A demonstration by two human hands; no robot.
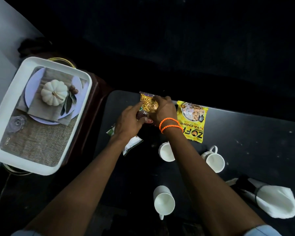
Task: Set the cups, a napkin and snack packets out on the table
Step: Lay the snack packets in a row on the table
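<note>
Both hands hold a snack packet [147,105] with yellow contents and a dark lower half, at the far side of the black table [245,133]. My left hand [129,122] grips its near left edge, index finger stretched along it. My right hand [163,109] holds its right side. A yellow soya chunks packet [192,116] lies flat to the right. A white and green packet [131,145] lies partly under my left wrist. Three white cups stand on the table: one [166,152] beside my right forearm, one [214,160] to its right, one [163,201] nearer me. A white napkin [276,201] in a ring lies at the right.
A white tray [10,106] with a printed pumpkin place-setting picture rests on a dark brown stand [92,116] left of the table. The room beyond the table's far edge is dark.
</note>
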